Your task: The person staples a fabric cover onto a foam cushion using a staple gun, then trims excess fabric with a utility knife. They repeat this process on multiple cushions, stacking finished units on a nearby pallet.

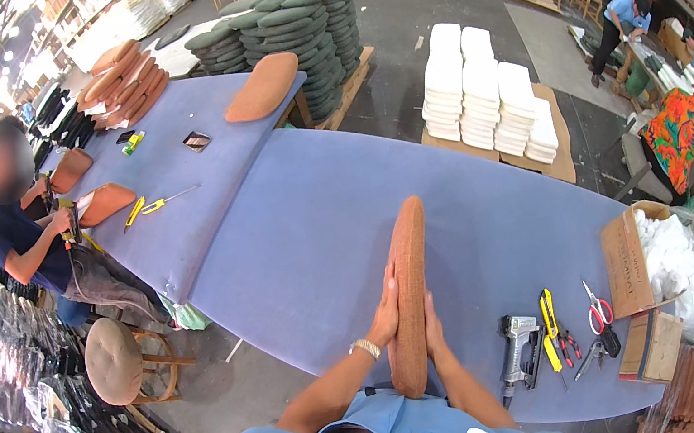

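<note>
A brown-orange upholstered seat cushion (410, 298) stands on its narrow edge in front of me, over the blue-covered table (295, 234). Its far end tilts slightly to the right, and its near end reaches my shirt. My left hand (386, 309) lies flat along the cushion's left face, with a watch on that wrist. Against the opposite face presses my right hand (433, 327), its fingers partly hidden behind the padding. The cushion is held between both palms.
To my right lie a staple gun (519, 351), yellow cutter (550, 329), pliers (569, 348) and red-handled scissors (599, 314), beside a carton (628, 261). A co-worker (23, 225) works at the left table. A stool (117, 360) stands lower left; white pads (459, 88) are stacked beyond.
</note>
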`<state>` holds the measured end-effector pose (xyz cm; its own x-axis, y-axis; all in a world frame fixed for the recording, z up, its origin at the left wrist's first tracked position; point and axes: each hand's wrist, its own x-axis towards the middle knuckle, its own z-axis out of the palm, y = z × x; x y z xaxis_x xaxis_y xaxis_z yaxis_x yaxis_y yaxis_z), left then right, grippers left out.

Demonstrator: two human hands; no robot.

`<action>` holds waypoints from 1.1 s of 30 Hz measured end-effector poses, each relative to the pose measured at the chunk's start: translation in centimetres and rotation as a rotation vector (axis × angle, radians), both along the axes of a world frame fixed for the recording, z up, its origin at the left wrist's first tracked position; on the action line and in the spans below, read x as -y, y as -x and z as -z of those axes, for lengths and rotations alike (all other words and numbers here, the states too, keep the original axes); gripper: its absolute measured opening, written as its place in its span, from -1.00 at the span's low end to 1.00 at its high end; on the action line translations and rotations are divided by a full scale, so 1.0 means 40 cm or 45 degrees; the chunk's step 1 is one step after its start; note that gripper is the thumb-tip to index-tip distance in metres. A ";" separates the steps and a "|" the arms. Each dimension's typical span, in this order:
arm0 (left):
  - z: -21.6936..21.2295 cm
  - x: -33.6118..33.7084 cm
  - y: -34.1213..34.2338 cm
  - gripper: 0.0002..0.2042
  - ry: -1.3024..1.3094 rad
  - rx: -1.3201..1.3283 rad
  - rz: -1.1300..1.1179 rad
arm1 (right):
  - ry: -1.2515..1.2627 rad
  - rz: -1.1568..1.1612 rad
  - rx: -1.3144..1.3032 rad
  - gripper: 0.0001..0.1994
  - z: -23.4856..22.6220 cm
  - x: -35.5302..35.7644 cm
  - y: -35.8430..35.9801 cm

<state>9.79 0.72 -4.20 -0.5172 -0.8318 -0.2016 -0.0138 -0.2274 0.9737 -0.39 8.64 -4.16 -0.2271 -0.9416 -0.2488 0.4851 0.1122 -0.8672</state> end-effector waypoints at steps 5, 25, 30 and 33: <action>0.099 -0.172 -0.056 -0.31 -0.081 -0.018 -0.105 | -0.258 -0.075 0.101 -0.27 0.132 -0.165 -0.045; -0.077 -0.220 -0.022 -0.31 0.006 -0.214 -0.070 | 0.361 0.072 -0.859 -0.24 -0.095 -0.197 -0.042; -0.067 -0.228 0.002 -0.32 0.057 -0.177 -0.049 | 0.366 0.126 -0.776 -0.23 -0.045 -0.202 -0.029; -0.056 -0.216 0.023 -0.32 0.052 -0.189 -0.032 | 0.313 0.143 -0.466 -0.22 -0.011 -0.173 -0.015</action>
<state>8.86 9.35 -1.95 -0.5174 -0.8509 -0.0904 0.1363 -0.1862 0.9730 0.20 15.57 -3.72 -0.3622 -0.9273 0.0947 0.1394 -0.1544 -0.9781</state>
